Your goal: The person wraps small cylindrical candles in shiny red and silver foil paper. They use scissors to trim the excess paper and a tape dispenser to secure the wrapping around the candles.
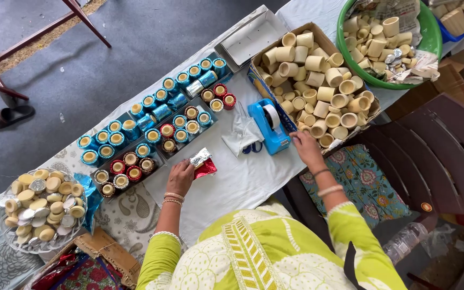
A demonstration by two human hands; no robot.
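Left hand [180, 177] pressing shiny red and silver foil wrappers [202, 164] on white-clothed table [243, 180], right hand [307, 150] fingers curled at brown cardboard box [318, 33] of cream cylindrical cups [318, 80], grasp unclear.

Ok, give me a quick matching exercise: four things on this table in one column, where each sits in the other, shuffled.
Things:
1. tape dispenser
2. green basin
3. foil pieces
4. clear dish

Places:
A. far left end of the table, heaped with round caps
B. under the left hand
C. beside the cardboard box, near the right hand
D. top right, holding plain tubes

Pairs: 1-C, 2-D, 3-B, 4-A
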